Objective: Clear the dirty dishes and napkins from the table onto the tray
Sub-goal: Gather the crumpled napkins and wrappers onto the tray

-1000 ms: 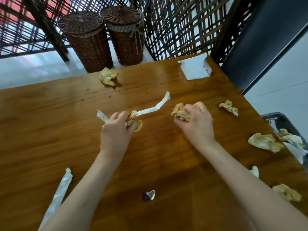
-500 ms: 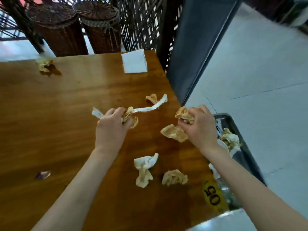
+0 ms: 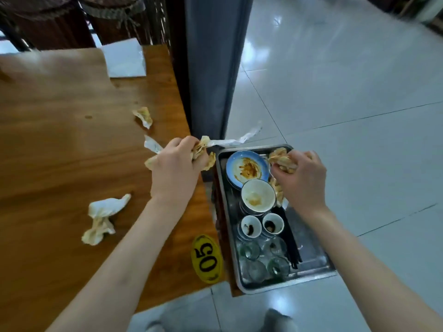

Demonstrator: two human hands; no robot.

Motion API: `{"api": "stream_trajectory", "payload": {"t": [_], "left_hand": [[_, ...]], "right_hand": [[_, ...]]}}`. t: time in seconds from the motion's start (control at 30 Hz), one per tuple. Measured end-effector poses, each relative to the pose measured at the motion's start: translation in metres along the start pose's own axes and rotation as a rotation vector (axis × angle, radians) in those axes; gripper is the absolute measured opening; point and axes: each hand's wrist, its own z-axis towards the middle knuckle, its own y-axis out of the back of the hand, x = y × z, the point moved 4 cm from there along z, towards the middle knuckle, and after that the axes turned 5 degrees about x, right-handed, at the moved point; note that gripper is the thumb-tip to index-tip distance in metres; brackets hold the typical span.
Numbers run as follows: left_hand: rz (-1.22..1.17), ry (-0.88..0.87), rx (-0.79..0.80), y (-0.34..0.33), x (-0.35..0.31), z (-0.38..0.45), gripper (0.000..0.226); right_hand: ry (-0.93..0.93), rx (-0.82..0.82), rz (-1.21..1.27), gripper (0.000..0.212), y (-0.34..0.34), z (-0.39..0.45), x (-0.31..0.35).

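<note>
My right hand (image 3: 302, 178) grips a crumpled, stained napkin (image 3: 281, 160), fingers curled round it, over the far right corner of the metal tray (image 3: 290, 285). Half a second ago that hand held the wad above the table edge, with only the tray's end showing; now the whole tray is in view below me, beside the table's right edge. My left hand (image 3: 176, 167) clutches another stained napkin bundle (image 3: 201, 149) with a long white paper strip (image 3: 236, 139) trailing out to the right over the tray's far rim; it has travelled from mid-table to just over the table's right edge.

In the tray sit a blue-rimmed plate (image 3: 247, 168) smeared with brown sauce, a white bowl (image 3: 258, 196) partly over it, two small sauce cups (image 3: 250, 226), several clear glasses (image 3: 278, 265), and dark chopsticks (image 3: 293, 248) along the right side. More soiled napkin lies under my right hand, beside the bowl.

On the wooden table (image 3: 60, 152) two napkins still lie: a small one (image 3: 143, 116) beyond my left hand, and a larger twisted one (image 3: 103, 218) left of my forearm. A yellow oval tag reading 05 (image 3: 207, 258) sits near the table's corner, and a white napkin holder (image 3: 124, 57) stands at the far edge. The camera has swung right, so grey floor tiles (image 3: 347, 92) now fill the right side.
</note>
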Motion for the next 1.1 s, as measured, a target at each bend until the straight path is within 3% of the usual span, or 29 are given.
{"api": "stream_trajectory", "payload": {"t": [0.17,0.37,0.77,1.1], "left_hand": [[0.007,0.0,0.007,-0.054,-0.064,-0.009,0.018],[0.068,0.128,-0.01,-0.115,-0.118,-0.032,0.021],[0.096,0.202,0.003,-0.226,-0.102,-0.061,0.025],[0.09,0.209,-0.024,-0.259,-0.095,-0.069,0.022]], "right_hand": [[0.013,0.106,0.016,0.018,0.008,0.0,-0.076],[0.03,0.263,0.047,0.015,-0.004,-0.001,-0.162],[0.022,0.414,0.017,0.023,-0.091,-0.018,-0.263],[-0.015,0.513,-0.071,0.035,-0.129,-0.038,-0.304]]}}
